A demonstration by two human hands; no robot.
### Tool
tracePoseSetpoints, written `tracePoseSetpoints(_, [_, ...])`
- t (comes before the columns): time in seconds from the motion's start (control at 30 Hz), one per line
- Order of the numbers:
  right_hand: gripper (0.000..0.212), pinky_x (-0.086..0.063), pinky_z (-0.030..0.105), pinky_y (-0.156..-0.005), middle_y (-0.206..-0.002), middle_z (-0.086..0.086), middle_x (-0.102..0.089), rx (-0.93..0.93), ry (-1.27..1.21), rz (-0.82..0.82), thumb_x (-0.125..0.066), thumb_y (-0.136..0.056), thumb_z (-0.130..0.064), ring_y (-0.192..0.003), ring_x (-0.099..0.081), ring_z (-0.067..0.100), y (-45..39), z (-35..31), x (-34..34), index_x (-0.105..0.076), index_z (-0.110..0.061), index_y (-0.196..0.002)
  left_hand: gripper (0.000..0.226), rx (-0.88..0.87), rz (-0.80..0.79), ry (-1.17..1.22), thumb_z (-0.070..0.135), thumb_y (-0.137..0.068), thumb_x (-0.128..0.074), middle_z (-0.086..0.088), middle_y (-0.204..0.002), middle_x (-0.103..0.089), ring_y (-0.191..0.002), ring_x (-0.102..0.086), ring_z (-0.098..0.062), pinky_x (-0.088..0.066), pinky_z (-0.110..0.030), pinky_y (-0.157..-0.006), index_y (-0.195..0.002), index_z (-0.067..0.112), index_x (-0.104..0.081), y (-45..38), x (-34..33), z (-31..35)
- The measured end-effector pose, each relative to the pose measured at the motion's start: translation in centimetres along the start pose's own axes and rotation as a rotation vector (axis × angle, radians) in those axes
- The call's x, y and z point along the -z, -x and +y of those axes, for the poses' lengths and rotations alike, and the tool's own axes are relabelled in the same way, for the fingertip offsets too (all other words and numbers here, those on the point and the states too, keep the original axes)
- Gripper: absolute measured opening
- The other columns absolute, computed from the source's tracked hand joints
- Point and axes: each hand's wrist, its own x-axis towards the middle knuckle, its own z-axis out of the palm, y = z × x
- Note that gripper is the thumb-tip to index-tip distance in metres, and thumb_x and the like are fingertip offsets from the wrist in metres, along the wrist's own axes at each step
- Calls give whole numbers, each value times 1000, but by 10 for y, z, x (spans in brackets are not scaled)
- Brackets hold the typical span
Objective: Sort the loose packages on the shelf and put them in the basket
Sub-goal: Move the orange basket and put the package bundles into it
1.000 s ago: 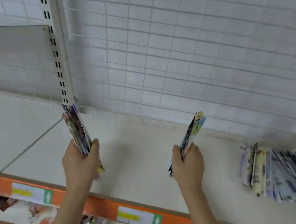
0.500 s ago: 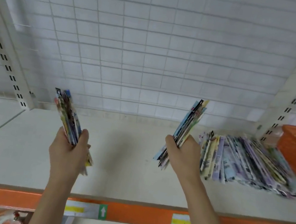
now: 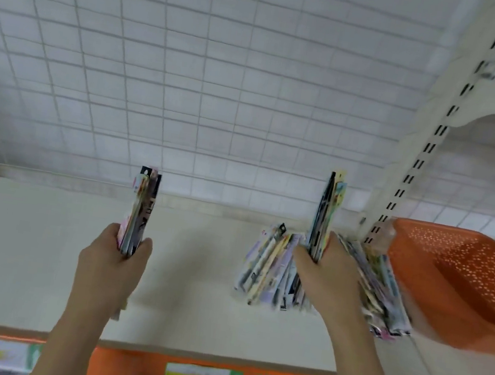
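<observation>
Both hands, left hand [image 3: 113, 259] and right hand [image 3: 328, 275], grip upright packages, apparently mid-transfer; next move: basket [image 3: 463, 283] at three o'clock.

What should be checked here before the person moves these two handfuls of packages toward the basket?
1. Left hand holds its upright stack of flat printed packages firmly: ok, fingers and thumb wrap the lower end.
2. Right hand holds its taller stack of flat packages: ok, gripped near the bottom.
3. Orange perforated plastic basket within view and reachable: ok, it sits on the cream shelf just right of the right hand.
4. Basket has room: cannot tell, its inside is not visible.
5. Loose pile of packages on the shelf left to sort: not ok, it lies behind the right hand.
</observation>
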Motion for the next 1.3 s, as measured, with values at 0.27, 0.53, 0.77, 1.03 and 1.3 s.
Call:
tracePoseSetpoints(0.27, [11, -39, 28, -52, -70, -2, -60, 11, -2, -54, -56, -90, -25, -62, -55, 11, 2, 86, 118, -55, -18, -97, 30, -61, -69, -9, 19, -87, -60, -7, -56, -47, -53, -47, -25, -32, -30, -47, -65, 15, -40, 89, -108, 73])
tracePoseSetpoints(0.53, [9, -42, 24, -53, -67, 3, -62, 9, -159, -54, -57, -89, -26, -59, -57, 14, -21, 104, 165, -60, -18, -89, 28, -86, -1, -73, 20, -88, -59, -14, -59, -48, -53, -44, -27, -32, -30, -47, -76, -2, -47, 112, -125, 94])
tracePoseSetpoints(0.77, [36, -32, 23, -47, -51, -4, -37, -10, -81, 23, -57, -87, -18, -44, -35, 13, -52, 114, 186, -37, -20, -58, 29, -76, 37, -44, 22, -87, -58, -12, -59, -50, -48, -46, -27, -36, -28, -46, -66, 11, -41, 90, -129, 103])
tracePoseSetpoints(1.03, [24, -25, 10, -33, -44, -11, -30, -54, -149, 19, -58, -87, -20, -32, -28, 3, -61, 136, 205, -43, -13, -69, 30, -80, -32, -38, 21, -87, -59, -12, -58, -47, -50, -42, -26, -34, -28, -47, -69, 5, -42, 86, -158, 121])
tracePoseSetpoints(1.3, [14, -38, 25, -52, -63, -2, -49, -47, 168, -128, -57, -86, -24, -55, -49, 13, -90, 187, 245, -47, -16, -80, 29, -86, 2, -5, 26, -87, -59, -19, -62, -57, -57, -51, -31, -39, -32, -52, -70, 8, -46, 113, -202, 158])
